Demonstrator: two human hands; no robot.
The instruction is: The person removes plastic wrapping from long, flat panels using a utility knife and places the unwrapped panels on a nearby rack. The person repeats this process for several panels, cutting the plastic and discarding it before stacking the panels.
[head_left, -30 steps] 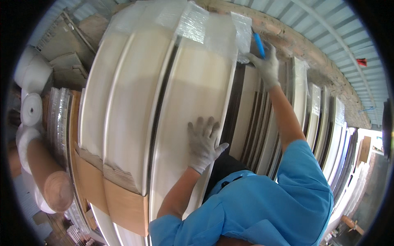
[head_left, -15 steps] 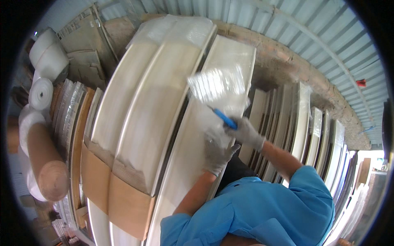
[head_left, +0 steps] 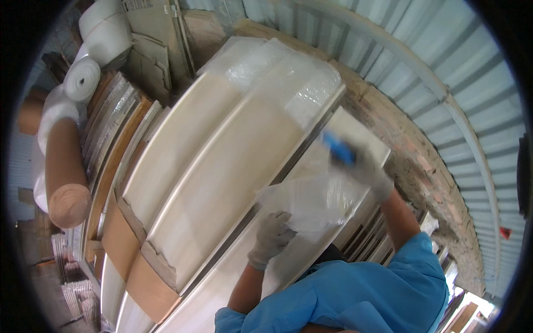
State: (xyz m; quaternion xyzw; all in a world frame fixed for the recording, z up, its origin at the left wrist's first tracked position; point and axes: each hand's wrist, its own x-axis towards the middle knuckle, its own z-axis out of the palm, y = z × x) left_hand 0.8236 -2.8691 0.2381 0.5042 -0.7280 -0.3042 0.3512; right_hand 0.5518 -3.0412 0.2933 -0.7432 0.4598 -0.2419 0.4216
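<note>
My right hand [head_left: 366,173], in a pale work glove, grips a blue-handled cutter [head_left: 338,147] above the far end of the nearest cream panel [head_left: 363,133]. Motion blurs both the hand and the tool. My left hand [head_left: 272,240], gloved too, has its fingers curled at the edge of a sheet of clear plastic film [head_left: 311,202]. That film lies crumpled over the same panel, between my hands. Two more long cream panels [head_left: 222,172] lean alongside on the left, their tops covered in clear wrap [head_left: 313,91].
A torn cardboard wrap [head_left: 141,277] goes round the lower part of the left panels. Brown and white rolls [head_left: 66,161] stand at the left beside stacked boards [head_left: 114,144]. A brick ledge [head_left: 422,166] and corrugated metal wall [head_left: 411,61] rise behind.
The view has turned, tilting the panels rightward. My right hand has moved up and right with the cutter. My left hand has shifted left, and the film now lies lower between my hands.
</note>
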